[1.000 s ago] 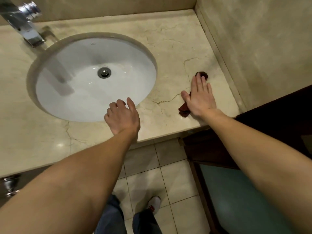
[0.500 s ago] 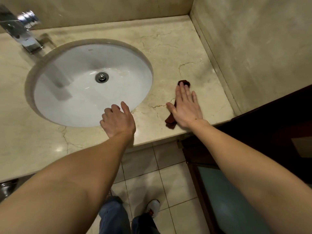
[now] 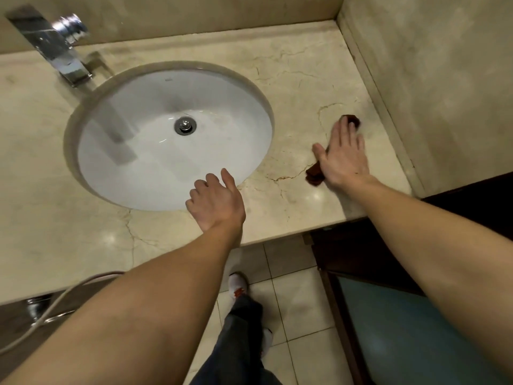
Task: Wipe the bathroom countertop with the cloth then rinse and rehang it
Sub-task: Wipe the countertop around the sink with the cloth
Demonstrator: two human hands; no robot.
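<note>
Here the right hand [image 3: 344, 159], fingers flat, presses the cloth [image 3: 315, 173] onto the countertop [image 3: 299, 79]; left hand [image 3: 216, 202] loosely curled, empty.

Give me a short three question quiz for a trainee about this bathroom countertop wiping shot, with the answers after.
1. True or false: the dark reddish-brown folded cloth lies inside the white oval sink basin.
2. Which hand presses flat on the cloth: A) left hand B) right hand?
3. Fill in: the chrome faucet stands at the sink's far ____ side.

Key
1. False; it is on the beige marble countertop, right of the sink.
2. B; the left hand rests at the sink's near edge, fingers loosely curled, holding nothing.
3. Left.
</note>
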